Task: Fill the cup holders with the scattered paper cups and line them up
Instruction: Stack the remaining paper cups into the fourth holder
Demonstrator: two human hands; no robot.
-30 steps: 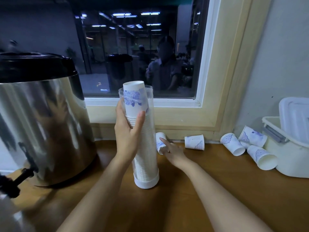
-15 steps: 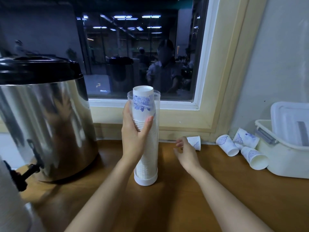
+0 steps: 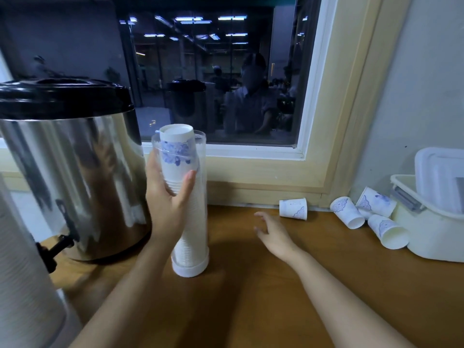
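- One lone cup point(image 3: 293, 208) is lying on its side at the back of the wooden bench point(image 3: 251, 297), below the corner of the window point(image 3: 213, 71).
- Three more cups point(image 3: 347, 215) are lying tipped over in a bunch farther right, the nearest of them just beside the white tub point(image 3: 437, 232).
- The clear cup holder point(image 3: 190, 267) is standing upright on the bench, next to the steel urn point(image 3: 75, 172).
- Stacked cups point(image 3: 177, 146) are filling it bottom-up, the topmost poking out above the rim.
- The left grip point(image 3: 168, 204) is wrapping around the holder's upper half, thumb on the near side and fingers behind.
- The right grip point(image 3: 276, 234) is hanging wide with fingers spread and holding nothing, low over the bench between the holder and the lone cup; whether it is touching the wood is unclear.
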